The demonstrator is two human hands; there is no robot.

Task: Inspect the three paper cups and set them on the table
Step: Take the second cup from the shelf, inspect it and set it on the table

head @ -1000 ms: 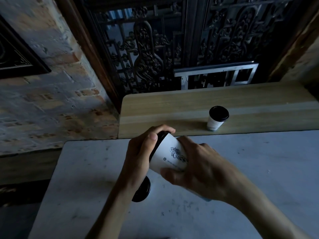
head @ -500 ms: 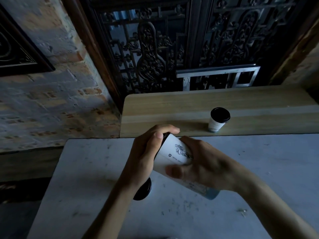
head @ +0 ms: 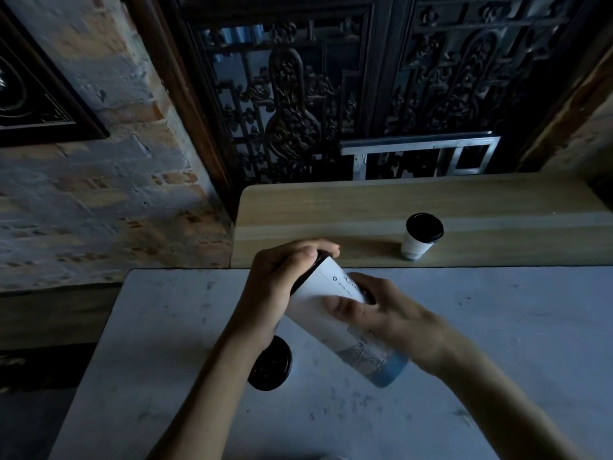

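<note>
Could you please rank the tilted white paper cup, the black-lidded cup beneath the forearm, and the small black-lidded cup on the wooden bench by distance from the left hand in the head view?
1. Tilted white paper cup: gripped at its lid end by the left hand.
2. Black-lidded cup: on the grey table, under the left wrist.
3. Small black-lidded cup: upright on the wooden bench, far right.
</note>
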